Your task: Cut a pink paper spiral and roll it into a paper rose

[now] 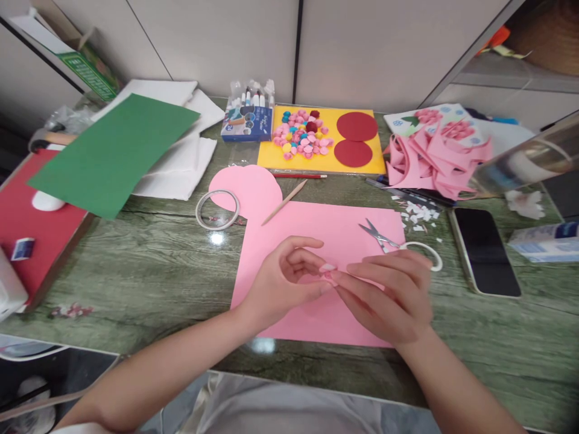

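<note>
Over a large pink sheet [289,319], a small curled pink paper piece [329,273] sits between the fingertips of both hands. My left hand [284,271] pinches it from the left, thumb below and fingers bent above. From the right, the thumb and fingertips of my right hand [393,295] meet at the same piece. Just beyond my right hand lie scissors [380,235] with white handles, blades apart, partly covered by that hand. A pale wooden stick [284,202] with a pointed end and pink paper circles [253,187] lie beyond my left hand.
Tape roll [198,211] at left. Behind, a yellow sheet [266,158] bears small coloured paper pieces [307,141] and dark red circles [356,126]. Pink paper scraps [434,160], white snippets [420,212] and a phone [486,253] are rightward; a green sheet [117,150] lies left.
</note>
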A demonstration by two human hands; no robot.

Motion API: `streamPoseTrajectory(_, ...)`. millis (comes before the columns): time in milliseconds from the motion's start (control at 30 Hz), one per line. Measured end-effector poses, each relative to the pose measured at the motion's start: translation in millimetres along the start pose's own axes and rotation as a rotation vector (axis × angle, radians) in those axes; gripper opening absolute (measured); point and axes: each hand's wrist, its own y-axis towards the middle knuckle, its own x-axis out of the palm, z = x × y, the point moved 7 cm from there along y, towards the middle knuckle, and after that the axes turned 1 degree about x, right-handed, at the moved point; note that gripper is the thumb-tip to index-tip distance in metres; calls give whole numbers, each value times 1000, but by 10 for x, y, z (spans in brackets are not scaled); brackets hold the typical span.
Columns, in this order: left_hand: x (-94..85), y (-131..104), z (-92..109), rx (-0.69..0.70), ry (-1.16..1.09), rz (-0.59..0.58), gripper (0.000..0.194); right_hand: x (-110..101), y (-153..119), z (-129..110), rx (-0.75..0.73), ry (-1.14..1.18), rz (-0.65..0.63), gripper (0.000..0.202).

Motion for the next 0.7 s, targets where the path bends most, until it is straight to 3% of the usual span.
streamPoseTrajectory(700,-34,12,-23,-58,52,59,36,42,-36,2,18,-16,-5,24)
